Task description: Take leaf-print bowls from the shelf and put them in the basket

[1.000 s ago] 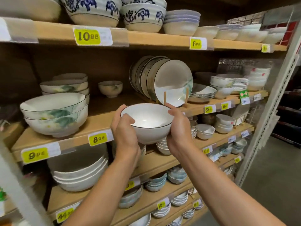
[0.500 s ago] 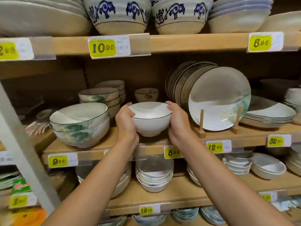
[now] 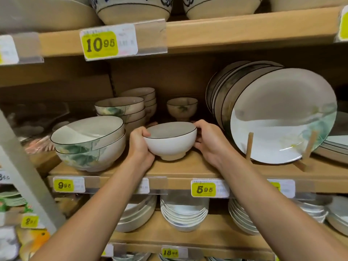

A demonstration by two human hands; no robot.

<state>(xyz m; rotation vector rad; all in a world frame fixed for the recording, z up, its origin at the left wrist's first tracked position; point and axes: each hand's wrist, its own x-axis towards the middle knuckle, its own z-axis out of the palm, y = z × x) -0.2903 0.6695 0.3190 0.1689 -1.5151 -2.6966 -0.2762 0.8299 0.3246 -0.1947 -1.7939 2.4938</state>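
bowl (image 3: pixel 170 141): centre of the frame, low over the middle shelf (image 3: pixel 188 169); if its foot touches the wood, I cannot tell.
left hand (image 3: pixel 140 146): grips the left rim, fingers partly hidden.
right hand (image 3: pixel 209 142): holds the right rim, fingertips hidden.

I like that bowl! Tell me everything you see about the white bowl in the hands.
The bowl is round and glossy white, like glazed ceramic, with a thin dark rim line and a short foot. No leaf print shows here. It is upright, low over the shelf; whether it touches is unclear. The left hand grips its left rim, the right hand its right side.
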